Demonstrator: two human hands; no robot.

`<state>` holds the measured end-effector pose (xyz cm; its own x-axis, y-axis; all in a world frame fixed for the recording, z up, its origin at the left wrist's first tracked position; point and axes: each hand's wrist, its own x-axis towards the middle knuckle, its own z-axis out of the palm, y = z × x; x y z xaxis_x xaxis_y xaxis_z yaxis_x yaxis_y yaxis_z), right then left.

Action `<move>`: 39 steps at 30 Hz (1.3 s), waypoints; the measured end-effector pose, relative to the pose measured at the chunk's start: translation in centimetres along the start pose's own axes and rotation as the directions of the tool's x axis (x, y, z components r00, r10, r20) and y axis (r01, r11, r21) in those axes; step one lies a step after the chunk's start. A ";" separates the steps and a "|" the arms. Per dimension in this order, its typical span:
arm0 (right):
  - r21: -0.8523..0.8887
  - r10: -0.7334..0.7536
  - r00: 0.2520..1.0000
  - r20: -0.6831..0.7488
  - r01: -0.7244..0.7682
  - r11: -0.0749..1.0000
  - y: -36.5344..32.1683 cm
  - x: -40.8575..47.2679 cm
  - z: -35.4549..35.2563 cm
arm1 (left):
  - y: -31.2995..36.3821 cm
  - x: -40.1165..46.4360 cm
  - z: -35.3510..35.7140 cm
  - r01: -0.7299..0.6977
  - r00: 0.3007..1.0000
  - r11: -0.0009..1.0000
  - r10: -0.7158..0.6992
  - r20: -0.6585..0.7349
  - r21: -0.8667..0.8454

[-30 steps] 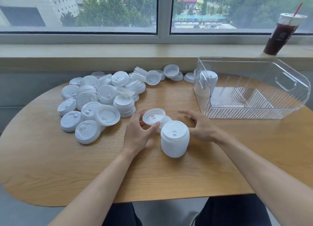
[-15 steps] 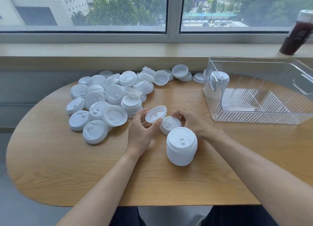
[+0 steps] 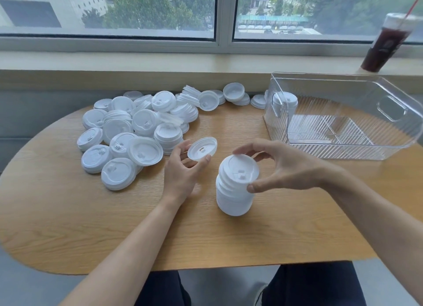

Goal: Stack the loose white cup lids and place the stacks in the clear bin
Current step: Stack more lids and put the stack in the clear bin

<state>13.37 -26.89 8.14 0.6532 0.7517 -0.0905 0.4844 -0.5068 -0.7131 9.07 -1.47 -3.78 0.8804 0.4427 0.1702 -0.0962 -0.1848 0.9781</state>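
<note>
Lids on your stack (image 3: 235,186) sit upright on the surface (image 3: 91,225), your right hand (image 3: 281,166) pinching the top lid (image 3: 240,168), seemingly not fully seated. Your left hand (image 3: 183,168) pinches a tilted lid (image 3: 202,148) just left of it; the bin (image 3: 343,120) lies far right.

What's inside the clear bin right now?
One stack of white lids stands in the clear bin, in its near-left corner. The rest of the ribbed floor looks bare; the stack's base is blurred by the ribbed wall.
</note>
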 end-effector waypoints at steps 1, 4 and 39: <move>-0.032 0.009 1.000 0.012 -0.009 0.999 -0.2 0.0 0.3 | 0.1 -0.1 -0.1 -0.008 1.000 1.000 0.008 0.006 0.002; -0.067 0.046 0.998 0.043 -0.043 0.997 -0.4 0.0 1.0 | 0.3 -0.4 -0.3 -0.027 0.999 1.000 0.027 0.026 -0.002; 0.281 0.106 0.862 -0.496 0.044 0.959 0.9 -2.2 4.7 | 8.3 -3.7 -1.5 -0.440 0.856 0.872 0.336 0.392 0.214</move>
<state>9.61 -27.02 4.44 0.9029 0.3850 0.1911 0.3296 -0.3347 -0.8828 4.35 -3.35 3.88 0.9038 -0.0270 0.4272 -0.3719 -0.5437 0.7524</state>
